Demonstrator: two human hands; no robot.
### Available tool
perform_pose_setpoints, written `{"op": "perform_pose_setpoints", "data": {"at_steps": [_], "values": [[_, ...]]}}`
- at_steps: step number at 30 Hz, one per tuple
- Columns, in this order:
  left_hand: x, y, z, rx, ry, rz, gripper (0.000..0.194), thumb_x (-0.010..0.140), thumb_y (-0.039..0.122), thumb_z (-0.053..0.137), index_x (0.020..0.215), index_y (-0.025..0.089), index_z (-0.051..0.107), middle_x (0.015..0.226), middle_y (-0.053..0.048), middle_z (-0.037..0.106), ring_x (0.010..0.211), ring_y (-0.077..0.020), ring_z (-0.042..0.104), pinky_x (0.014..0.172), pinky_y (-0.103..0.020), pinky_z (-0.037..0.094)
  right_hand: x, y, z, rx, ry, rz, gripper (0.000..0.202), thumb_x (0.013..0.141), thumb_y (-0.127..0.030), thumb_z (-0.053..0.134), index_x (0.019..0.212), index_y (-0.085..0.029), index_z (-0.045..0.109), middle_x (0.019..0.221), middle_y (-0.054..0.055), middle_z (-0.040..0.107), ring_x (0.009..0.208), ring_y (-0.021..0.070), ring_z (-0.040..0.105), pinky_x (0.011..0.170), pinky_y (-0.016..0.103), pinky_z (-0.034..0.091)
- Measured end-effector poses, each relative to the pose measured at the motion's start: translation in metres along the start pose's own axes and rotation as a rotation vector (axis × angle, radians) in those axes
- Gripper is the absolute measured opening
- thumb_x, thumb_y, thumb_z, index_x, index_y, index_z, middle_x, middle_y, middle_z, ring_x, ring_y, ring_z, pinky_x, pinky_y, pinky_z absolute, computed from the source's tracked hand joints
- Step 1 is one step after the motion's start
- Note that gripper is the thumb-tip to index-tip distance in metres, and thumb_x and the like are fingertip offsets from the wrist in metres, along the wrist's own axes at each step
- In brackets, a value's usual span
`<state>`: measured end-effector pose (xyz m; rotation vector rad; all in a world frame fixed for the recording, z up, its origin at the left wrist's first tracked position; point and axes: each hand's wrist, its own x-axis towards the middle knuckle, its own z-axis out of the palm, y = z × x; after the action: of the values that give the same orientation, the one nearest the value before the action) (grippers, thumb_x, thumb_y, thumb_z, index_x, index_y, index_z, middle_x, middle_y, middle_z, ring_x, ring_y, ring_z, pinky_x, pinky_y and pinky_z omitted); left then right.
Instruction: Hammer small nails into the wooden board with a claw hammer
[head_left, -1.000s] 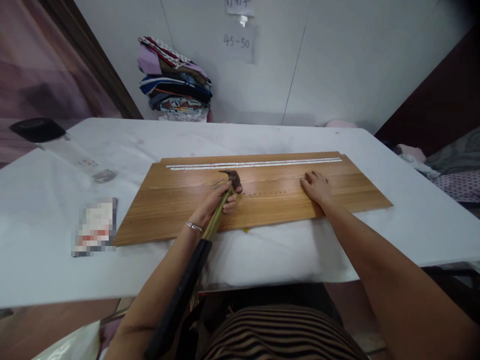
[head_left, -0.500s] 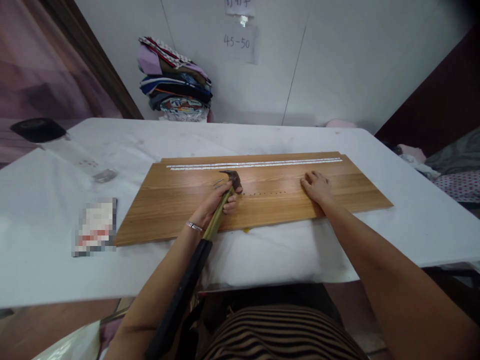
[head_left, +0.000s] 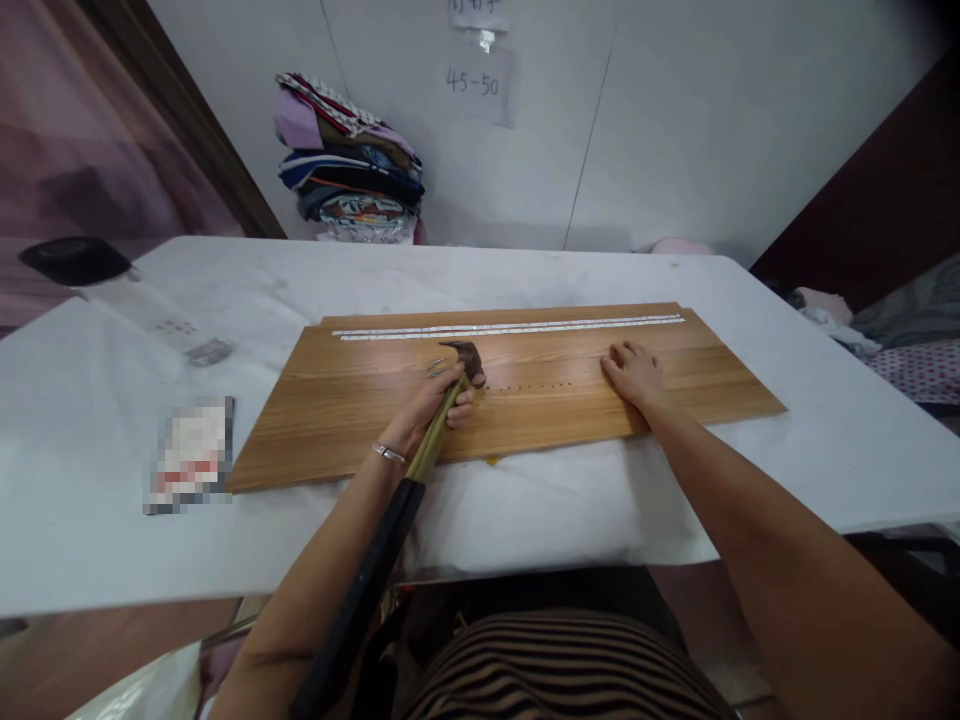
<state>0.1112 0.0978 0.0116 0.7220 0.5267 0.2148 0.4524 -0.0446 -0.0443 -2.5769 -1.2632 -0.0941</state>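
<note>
Head view, the only one. The left grip point(head_left: 426, 402) is holding the hammer point(head_left: 390, 530), fingers wrapping the yellowish handle high up, just below the dark metal head. That head is sitting just beyond the grip, over the board point(head_left: 525, 425); the black handle end is reaching back nearside of the grip, along the left forearm point(head_left: 330, 540) and out past the near edge of the bench point(head_left: 825, 470). The right grip point(head_left: 636, 375) is lying on the board, well right of the left one, fingers loosely spread, apparently holding nothing; its palm side isn't showing.

Thin metal pieces point(head_left: 436, 364), probably nails, are showing just left of the left grip; can't tell if they're being pinched or lying loose. Small dark dots point(head_left: 529, 387) are running in a row between the grips. White strips point(head_left: 517, 328) are lying beyond both grips.

Handling, my guess: the hammer is likely feeling head-heavy, stiff, hard to damage. Holding this high is probably giving control but little swing; the black sleeve, nearside of the grip, is looking better for leverage.

Edges: the board's near edge is running just nearside of both grips. The left forearm is crowding the handle, so rightward, between the arms, is looking roomier.
</note>
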Motion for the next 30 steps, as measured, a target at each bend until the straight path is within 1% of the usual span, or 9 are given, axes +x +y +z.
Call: {"op": "perform_pose_setpoints", "data": {"at_steps": [5, 11, 17, 24, 30], "values": [[0.0005, -0.0011, 0.0013, -0.001, -0.002, -0.006, 0.027, 0.092, 0.04, 0.051, 0.092, 0.013, 0.055, 0.052, 0.007, 0.041, 0.033, -0.0049, 0.031, 0.031, -0.016, 0.027, -0.0004, -0.0014, -0.0013, -0.01, -0.019, 0.012, 0.045, 0.093, -0.046, 0.037, 0.121, -0.021, 0.063, 0.142, 0.014, 0.052, 0.129, 0.0317, 0.045, 0.105, 0.052, 0.031], [-0.0002, 0.0011, 0.0012, 0.013, 0.014, -0.012, 0.027, 0.092, 0.041, 0.049, 0.091, 0.014, 0.054, 0.053, 0.008, 0.04, 0.033, -0.0045, 0.03, 0.031, -0.016, 0.027, -0.001, -0.0018, -0.0025, 0.001, -0.024, 0.012, 0.045, 0.093, -0.046, 0.037, 0.12, -0.022, 0.063, 0.142, 0.014, 0.052, 0.129, 0.0319, 0.045, 0.105, 0.052, 0.03], [0.0008, -0.0006, -0.0004, 0.019, -0.007, -0.002, 0.026, 0.092, 0.039, 0.051, 0.091, 0.013, 0.054, 0.053, 0.007, 0.041, 0.034, -0.0047, 0.032, 0.032, -0.016, 0.028, -0.0019, -0.0034, -0.0039, -0.008, -0.011, -0.003, 0.042, 0.093, -0.044, 0.038, 0.118, -0.022, 0.063, 0.139, 0.014, 0.054, 0.127, 0.0322, 0.046, 0.104, 0.052, 0.032], [0.0014, 0.0002, -0.0026, 0.008, -0.03, -0.007, 0.029, 0.087, 0.043, 0.059, 0.091, 0.014, 0.055, 0.053, 0.008, 0.042, 0.034, -0.0041, 0.032, 0.031, -0.015, 0.028, -0.0008, -0.0019, -0.003, -0.01, -0.026, 0.007, 0.043, 0.093, -0.044, 0.038, 0.119, -0.021, 0.063, 0.14, 0.014, 0.053, 0.126, 0.0315, 0.046, 0.104, 0.051, 0.032], [0.0022, -0.002, -0.0058, 0.008, -0.04, 0.005, 0.027, 0.089, 0.04, 0.057, 0.092, 0.013, 0.056, 0.054, 0.007, 0.043, 0.035, -0.0044, 0.033, 0.032, -0.016, 0.028, -0.0007, -0.0015, -0.002, 0.002, -0.021, 0.007, 0.043, 0.093, -0.045, 0.038, 0.118, -0.021, 0.063, 0.141, 0.014, 0.053, 0.128, 0.0313, 0.046, 0.105, 0.051, 0.031]]}}
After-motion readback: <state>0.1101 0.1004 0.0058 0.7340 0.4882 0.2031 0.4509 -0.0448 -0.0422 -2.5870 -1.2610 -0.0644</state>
